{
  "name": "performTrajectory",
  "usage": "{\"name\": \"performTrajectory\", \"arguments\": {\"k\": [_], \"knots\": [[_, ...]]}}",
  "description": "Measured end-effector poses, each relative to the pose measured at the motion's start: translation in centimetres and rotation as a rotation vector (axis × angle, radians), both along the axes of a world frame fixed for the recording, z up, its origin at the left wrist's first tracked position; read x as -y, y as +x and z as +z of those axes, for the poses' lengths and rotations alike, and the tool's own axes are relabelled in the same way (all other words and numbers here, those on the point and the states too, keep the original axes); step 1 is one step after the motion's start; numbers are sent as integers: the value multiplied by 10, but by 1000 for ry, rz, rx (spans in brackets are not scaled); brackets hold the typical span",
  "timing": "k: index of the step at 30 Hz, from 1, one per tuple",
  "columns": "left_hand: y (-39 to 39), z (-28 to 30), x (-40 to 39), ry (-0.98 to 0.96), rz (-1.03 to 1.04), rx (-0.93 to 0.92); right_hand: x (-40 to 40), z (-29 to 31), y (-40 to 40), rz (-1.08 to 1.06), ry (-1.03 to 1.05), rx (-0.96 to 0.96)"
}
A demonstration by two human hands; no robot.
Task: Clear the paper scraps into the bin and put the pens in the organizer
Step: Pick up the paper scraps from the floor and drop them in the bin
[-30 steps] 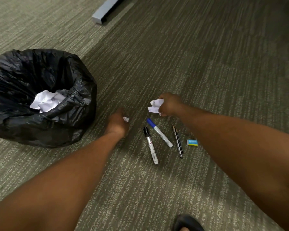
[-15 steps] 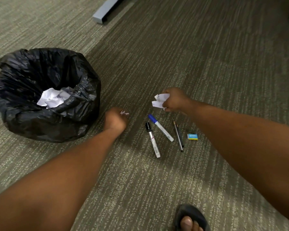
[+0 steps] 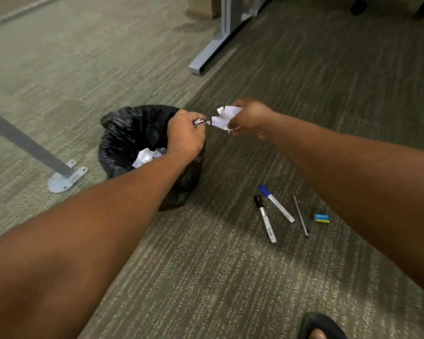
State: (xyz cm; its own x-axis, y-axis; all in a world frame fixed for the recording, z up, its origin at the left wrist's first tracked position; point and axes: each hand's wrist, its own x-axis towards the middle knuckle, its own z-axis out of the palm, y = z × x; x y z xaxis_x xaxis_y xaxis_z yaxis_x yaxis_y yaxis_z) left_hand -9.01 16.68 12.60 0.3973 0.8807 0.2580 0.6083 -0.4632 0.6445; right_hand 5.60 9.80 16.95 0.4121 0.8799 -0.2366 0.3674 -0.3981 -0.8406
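My left hand (image 3: 185,133) is shut on a small paper scrap (image 3: 202,122) and hovers over the right rim of the bin (image 3: 122,140), which is lined with a black bag. White crumpled paper (image 3: 146,156) lies inside the bin. My right hand (image 3: 251,117) is shut on a larger crumpled paper scrap (image 3: 224,117), held in the air just right of the bin. On the carpet to the right lie a black marker (image 3: 264,217), a blue marker (image 3: 277,203) and a dark pencil (image 3: 301,216). No organizer is in view.
A small blue and yellow eraser (image 3: 321,218) lies right of the pencil. A grey desk leg with a long foot (image 3: 218,37) stands at the back. Another grey metal leg with a floor plate (image 3: 59,176) is left of the bin. My sandalled foot (image 3: 321,326) is at the bottom edge.
Both hands have risen from the carpet with their paper scraps and moved toward the bin. The view has lifted and shifted, so the bin now sits under my left hand.
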Motion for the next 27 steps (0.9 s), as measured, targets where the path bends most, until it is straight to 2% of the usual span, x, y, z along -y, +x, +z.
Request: {"name": "performTrajectory", "arguments": {"k": [8,15,18,21,24,27], "knots": [[-76,10,-25,-47,183,-35,-53,15,-84,155,18,439],[-117,5,-32,-134,248,-249,-70,8,-133,405,-68,508],[-124,2,-35,-146,276,-284,-73,3,-136,459,-85,528],[-122,-1,-37,-172,268,-211,-71,-5,-127,373,30,451],[-110,-3,-30,-134,211,-83,-60,-12,-107,165,163,406],[-87,-5,-19,-70,119,40,-41,-18,-79,26,180,431]]}}
